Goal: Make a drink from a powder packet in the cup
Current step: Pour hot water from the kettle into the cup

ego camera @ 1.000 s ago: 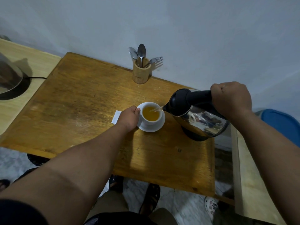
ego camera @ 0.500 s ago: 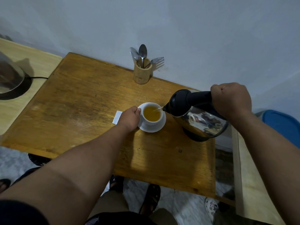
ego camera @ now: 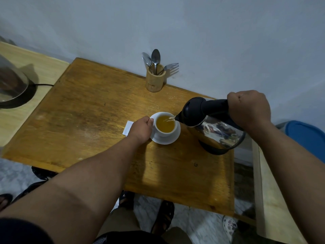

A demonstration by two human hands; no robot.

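Note:
A white cup (ego camera: 165,133) stands on a white saucer (ego camera: 173,139) in the middle of the wooden table (ego camera: 91,120). It holds amber-yellow liquid. My left hand (ego camera: 140,130) grips the cup's left side. My right hand (ego camera: 248,110) is closed on the black handle of a steel kettle (ego camera: 216,132), which is tilted left with its spout over the cup's rim. A thin stream of water runs from the spout into the cup. A white packet (ego camera: 128,130) lies flat left of the cup, partly hidden by my left hand.
A bamboo holder (ego camera: 155,81) with spoons and a fork stands at the table's back edge by the wall. A second kettle on a base (ego camera: 12,90) sits on the pale counter at far left. A blue bin lid (ego camera: 306,136) shows at right. My feet are below the table.
The kettle stays tilted and keeps pouring; the liquid level in the cup has risen slightly. Both hands hold their places.

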